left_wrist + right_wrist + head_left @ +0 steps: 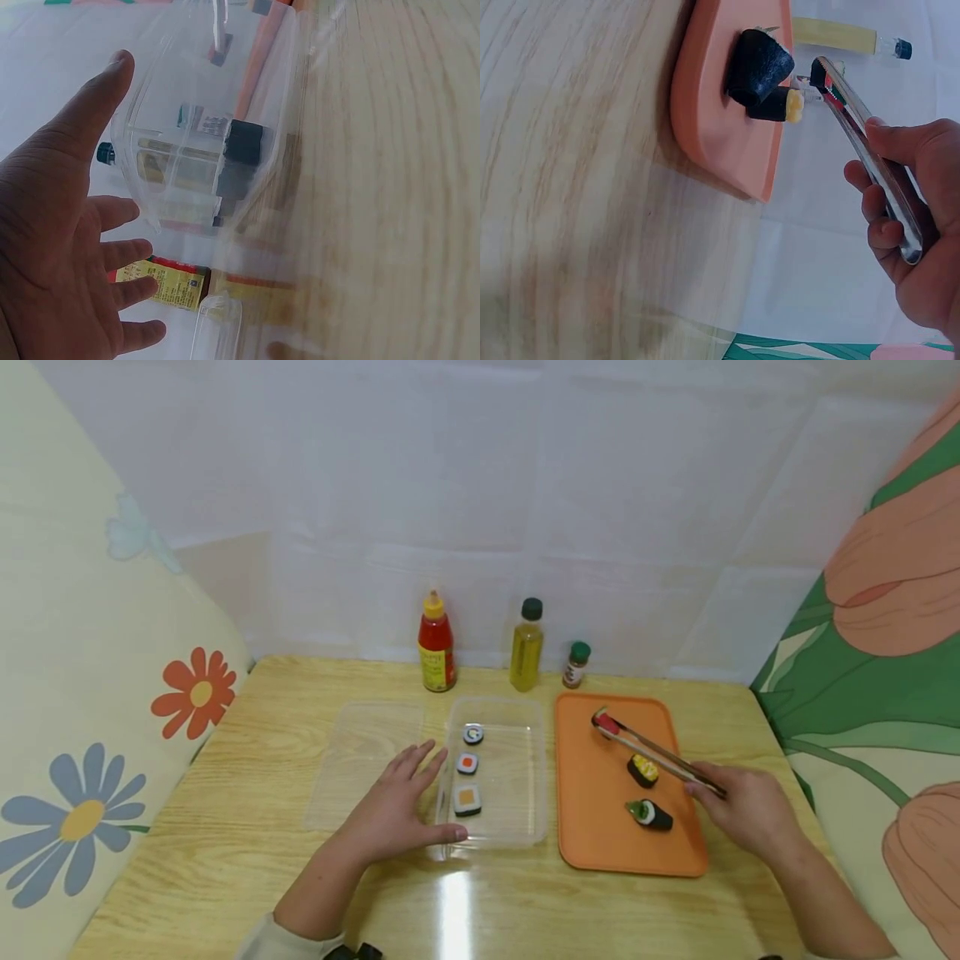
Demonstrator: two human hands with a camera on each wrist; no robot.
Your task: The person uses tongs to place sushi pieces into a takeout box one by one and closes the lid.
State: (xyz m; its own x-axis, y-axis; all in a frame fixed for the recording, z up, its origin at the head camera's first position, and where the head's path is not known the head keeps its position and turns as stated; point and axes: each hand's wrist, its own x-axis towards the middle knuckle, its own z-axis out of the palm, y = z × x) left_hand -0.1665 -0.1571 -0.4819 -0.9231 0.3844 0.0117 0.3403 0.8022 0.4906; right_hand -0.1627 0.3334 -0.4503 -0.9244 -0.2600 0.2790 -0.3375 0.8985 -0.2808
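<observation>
My right hand (750,806) grips a pair of metal tongs (660,755) near their back end. At the tips of the tongs is a small dark-wrapped sushi piece with a red top (607,723), over the far part of the orange tray (592,835). A corn-topped sushi piece (642,771) and a black cone-shaped hand roll (655,815) lie on that tray. My left hand (393,810) has its fingers spread at the left wall of a clear plastic box (510,785), holding nothing. Inside the box, three sushi rolls (467,763) stand in a column along the left side.
A clear lid (352,743) lies left of the box, partly behind my left hand. Along the back stand a red sauce bottle (437,647), an oil bottle (527,647) and a small green-capped jar (576,665). White cloth (450,485) hangs behind the wooden table (225,827).
</observation>
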